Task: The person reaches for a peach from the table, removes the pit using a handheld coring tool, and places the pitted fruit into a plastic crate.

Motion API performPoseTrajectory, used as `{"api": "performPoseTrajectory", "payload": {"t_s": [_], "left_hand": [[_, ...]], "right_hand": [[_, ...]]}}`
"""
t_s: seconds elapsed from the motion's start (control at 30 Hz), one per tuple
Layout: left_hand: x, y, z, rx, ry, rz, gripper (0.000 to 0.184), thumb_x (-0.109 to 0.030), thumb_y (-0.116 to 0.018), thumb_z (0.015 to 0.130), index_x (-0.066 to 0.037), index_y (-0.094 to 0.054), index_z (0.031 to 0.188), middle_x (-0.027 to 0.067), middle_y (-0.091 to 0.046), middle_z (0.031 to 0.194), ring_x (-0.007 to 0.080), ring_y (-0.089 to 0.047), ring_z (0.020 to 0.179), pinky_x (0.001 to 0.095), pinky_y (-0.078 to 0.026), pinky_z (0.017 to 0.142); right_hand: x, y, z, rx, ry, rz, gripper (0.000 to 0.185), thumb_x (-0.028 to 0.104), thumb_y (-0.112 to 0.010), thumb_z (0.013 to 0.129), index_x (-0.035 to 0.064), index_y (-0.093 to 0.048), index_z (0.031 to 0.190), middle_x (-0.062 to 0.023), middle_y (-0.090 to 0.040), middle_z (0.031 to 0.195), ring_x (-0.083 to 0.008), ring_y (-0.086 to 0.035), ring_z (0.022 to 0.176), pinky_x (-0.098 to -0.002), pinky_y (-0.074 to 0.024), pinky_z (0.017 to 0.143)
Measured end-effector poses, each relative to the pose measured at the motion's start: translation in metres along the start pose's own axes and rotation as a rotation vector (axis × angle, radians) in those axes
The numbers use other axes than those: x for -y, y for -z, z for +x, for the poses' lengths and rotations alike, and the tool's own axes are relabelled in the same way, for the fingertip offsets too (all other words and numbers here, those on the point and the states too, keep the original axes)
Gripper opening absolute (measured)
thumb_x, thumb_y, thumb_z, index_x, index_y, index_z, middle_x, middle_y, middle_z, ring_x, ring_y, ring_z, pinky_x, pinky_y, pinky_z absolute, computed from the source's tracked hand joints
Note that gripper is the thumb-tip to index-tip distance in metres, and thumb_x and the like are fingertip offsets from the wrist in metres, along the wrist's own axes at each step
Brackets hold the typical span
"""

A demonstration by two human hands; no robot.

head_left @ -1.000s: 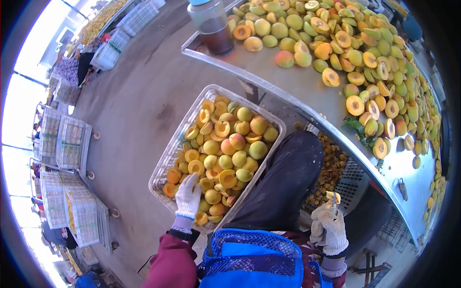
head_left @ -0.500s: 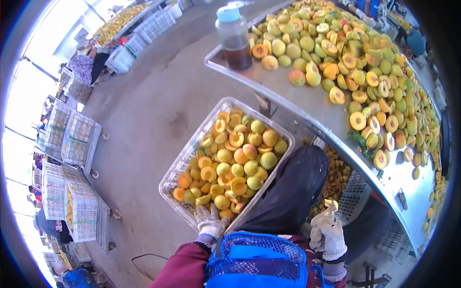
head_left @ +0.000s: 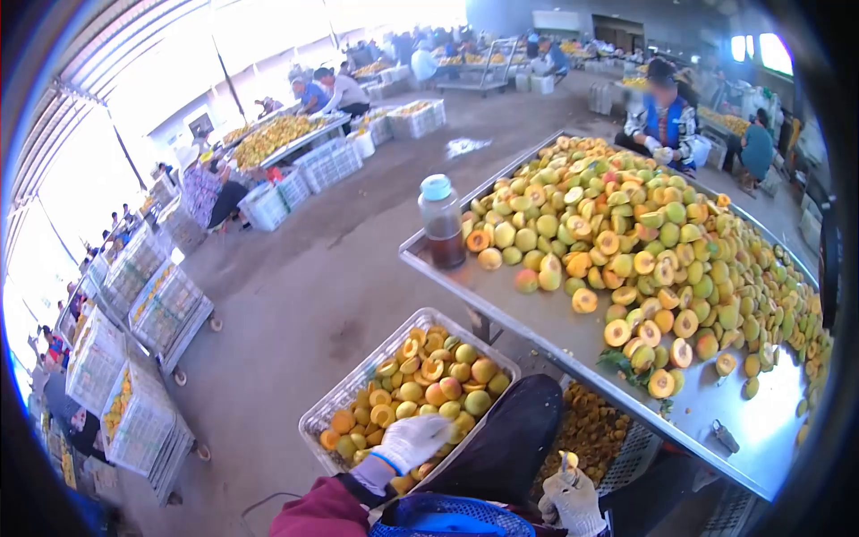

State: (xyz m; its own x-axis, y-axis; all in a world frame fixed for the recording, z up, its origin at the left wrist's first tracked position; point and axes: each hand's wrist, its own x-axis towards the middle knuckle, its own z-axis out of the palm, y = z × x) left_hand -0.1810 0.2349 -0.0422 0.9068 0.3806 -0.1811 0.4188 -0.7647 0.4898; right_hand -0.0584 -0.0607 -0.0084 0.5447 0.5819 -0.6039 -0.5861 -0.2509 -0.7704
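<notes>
My left hand, in a white glove, lies palm down with extended fingers over the near part of a white crate of halved and whole yellow-green fruit. What its palm touches is hidden. Lower right, my gloved right hand is closed around a small tool, mostly hidden, with a yellow piece of fruit at its upper end. Beside my dark-trousered knee, a lower container holds brown-orange scraps.
A metal table carries a large fruit heap, a blue-lidded jar and a small dark object. Across it sits a person. Stacked crates on wheeled carts stand left; other people work at tables behind.
The view has tilted up, showing more of the hall. My left hand has moved from the crate's near edge further over the fruit. My right hand keeps its hold, lower in view.
</notes>
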Motion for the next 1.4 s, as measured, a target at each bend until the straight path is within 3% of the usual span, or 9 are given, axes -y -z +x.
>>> {"api": "performPoseTrajectory", "payload": {"t_s": [0.13,0.27,0.6,0.73,0.87,0.9,1.0,1.23,1.4], "left_hand": [[-0.121,-0.005,0.038,-0.120,-0.722,-0.558,0.026,-0.018,-0.061,0.089,-0.003,-0.064,0.110,0.0168,-0.064,0.111,0.0334,-0.060,0.107,0.0396,-0.049,0.091],[-0.188,-0.028,0.062,0.011,-1.092,-0.281,0.024,-0.016,-0.064,0.085,-0.005,-0.061,0.106,0.0141,-0.059,0.121,0.0305,-0.058,0.111,0.0368,-0.049,0.093],[-0.244,-0.048,0.091,0.359,-0.870,0.381,0.019,-0.027,-0.056,0.087,-0.009,-0.062,0.086,0.0121,-0.062,0.078,0.0344,-0.066,0.076,0.0442,-0.053,0.065],[-0.242,-0.064,0.101,0.302,-0.964,0.043,0.020,-0.026,-0.058,0.085,-0.006,-0.058,0.088,0.0121,-0.063,0.086,0.0330,-0.065,0.083,0.0429,-0.053,0.069],[-0.247,-0.056,0.109,0.653,-0.833,0.324,0.022,-0.025,-0.061,0.087,-0.006,-0.065,0.096,0.0116,-0.065,0.096,0.0296,-0.066,0.092,0.0394,-0.054,0.077],[-0.235,-0.063,0.118,0.646,-0.819,-0.032,0.023,-0.023,-0.064,0.086,-0.006,-0.065,0.102,0.0125,-0.066,0.101,0.0278,-0.066,0.096,0.0375,-0.053,0.082],[-0.237,-0.081,0.154,0.436,-0.644,-0.407,0.031,-0.016,-0.071,0.084,-0.006,-0.065,0.113,0.0145,-0.066,0.111,0.0258,-0.064,0.107,0.0342,-0.050,0.094],[-0.313,-0.137,0.229,-0.373,-0.734,0.438,0.055,-0.031,-0.071,0.078,-0.011,-0.055,0.126,0.0129,-0.054,0.132,0.0295,-0.048,0.126,0.0415,-0.045,0.096],[-0.332,-0.141,0.227,0.251,-0.736,0.367,0.055,-0.033,-0.073,0.077,-0.011,-0.055,0.123,0.0137,-0.061,0.119,0.0328,-0.059,0.110,0.0391,-0.046,0.094]], "right_hand": [[0.001,0.001,-0.013,-0.146,0.353,-0.236,0.014,0.020,-0.063,0.090,0.0089,-0.060,0.097,-0.0004,-0.058,0.071,-0.0102,-0.054,0.062,-0.0260,-0.0443,0.057],[-0.008,0.025,-0.015,-0.170,0.430,-0.181,0.012,0.015,-0.061,0.090,0.0076,-0.062,0.099,-0.0004,-0.060,0.078,-0.0121,-0.055,0.074,-0.0280,-0.0454,0.068],[-0.010,0.045,-0.015,-0.294,0.253,-0.315,0.023,0.036,-0.062,0.090,0.0135,-0.062,0.088,-0.0009,-0.066,0.066,-0.0143,-0.060,0.056,-0.0310,-0.0466,0.057],[-0.024,0.065,0.002,-0.433,0.086,-0.470,0.045,0.055,-0.057,0.083,0.0128,-0.061,0.100,-0.0140,-0.067,0.072,-0.0363,-0.067,0.074,-0.0461,-0.0510,0.067],[-0.027,0.067,-0.002,-0.538,0.120,-0.780,0.043,0.053,-0.059,0.083,0.0129,-0.060,0.098,-0.0166,-0.067,0.072,-0.0389,-0.066,0.075,-0.0478,-0.0505,0.065],[-0.030,0.067,0.001,-0.548,0.143,-0.720,0.043,0.053,-0.059,0.083,0.0130,-0.059,0.098,-0.0168,-0.067,0.073,-0.0387,-0.066,0.075,-0.0477,-0.0503,0.065],[-0.025,0.077,-0.002,-0.570,0.163,-0.630,0.043,0.053,-0.058,0.084,0.0139,-0.058,0.100,-0.0166,-0.067,0.076,-0.0383,-0.066,0.076,-0.0482,-0.0500,0.065],[-0.013,0.086,-0.014,-0.490,0.183,-0.426,0.042,0.053,-0.061,0.084,0.0147,-0.057,0.101,-0.0160,-0.066,0.082,-0.0381,-0.065,0.079,-0.0451,-0.0498,0.067],[-0.015,0.092,-0.018,-0.579,0.279,-0.164,0.036,0.043,-0.069,0.083,0.0143,-0.059,0.101,-0.0144,-0.063,0.080,-0.0368,-0.064,0.077,-0.0410,-0.0498,0.066]]}}
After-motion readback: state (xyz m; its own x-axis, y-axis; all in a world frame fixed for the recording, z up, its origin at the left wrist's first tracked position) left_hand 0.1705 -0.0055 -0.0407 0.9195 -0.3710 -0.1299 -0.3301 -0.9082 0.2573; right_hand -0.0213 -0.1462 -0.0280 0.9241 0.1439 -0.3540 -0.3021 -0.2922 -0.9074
